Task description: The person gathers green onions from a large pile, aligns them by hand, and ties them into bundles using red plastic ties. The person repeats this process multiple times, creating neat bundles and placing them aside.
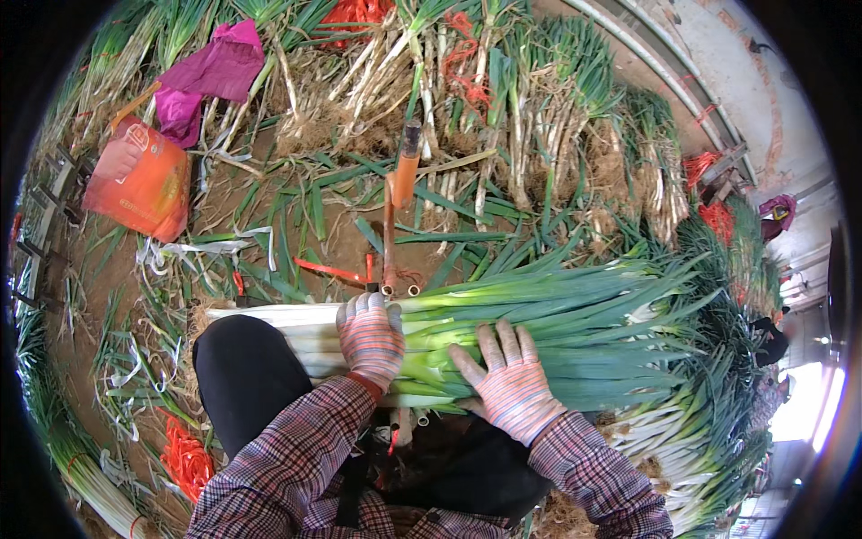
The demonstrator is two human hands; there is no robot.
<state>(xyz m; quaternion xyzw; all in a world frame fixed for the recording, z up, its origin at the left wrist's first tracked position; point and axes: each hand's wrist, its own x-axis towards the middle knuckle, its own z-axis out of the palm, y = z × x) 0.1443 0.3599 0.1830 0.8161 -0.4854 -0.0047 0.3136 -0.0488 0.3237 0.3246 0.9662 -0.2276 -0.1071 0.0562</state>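
A thick bundle of long green onions [579, 337] lies crosswise before me, white stalks and roots to the left, green leaves fanning right. My left hand [372, 340], in a striped knit glove, lies across the pale stalks with its fingers curled over them. On the leaves to its right rests my right hand [508, 377], gloved alike, fingers spread and thumb apart. Just beyond the bundle rises an orange metal post [405, 178] with a dark upper end. My bent knee [249, 377] in dark cloth touches the stalk end from the near side.
More green onions [525, 128] stand along the far side; others [660, 451] are heaped at the right. An orange plastic bag [145, 182] and purple cloth [219, 64] sit far left. Red plastic ties [185, 458] and white strips [195, 248] litter the soil with cut leaves.
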